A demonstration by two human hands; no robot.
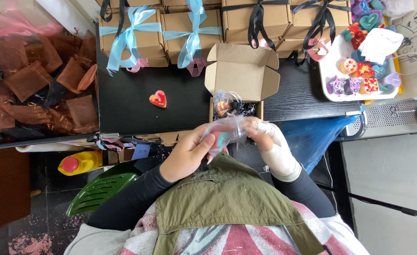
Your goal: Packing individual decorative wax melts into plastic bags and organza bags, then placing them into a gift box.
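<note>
Both hands meet close to the body, at the near edge of the black table (128, 108), and between them they hold a small clear pouch (223, 134) with a pink and teal piece inside. The left hand (189, 153) is curled around the pouch's left and near side, its thumb pressed on top. The right hand (267, 137), wrapped in a pale glove or bandage, pinches the pouch's right end with its fingers bunched tight. The pouch lies with its long axis running left to right across the scene, slightly raised at the right end; which end is its mouth cannot be told.

Just beyond the hands stands an open cardboard box (241, 75), its lid flaps turned up and away from the person. Dark shredded filling and another small clear pouch with an orange piece (222, 106) lie inside it. To the left on the table, well apart from the hands, lies a red heart (158, 98) with a yellow centre. Along the far edge stand closed boxes, two tied with light blue ribbon (133, 28) and others with black ribbon (255, 19). At the far right a white tray (333, 56) holds colourful small shapes. On the left a bin (38, 80) is piled with brown sheer bags.
</note>
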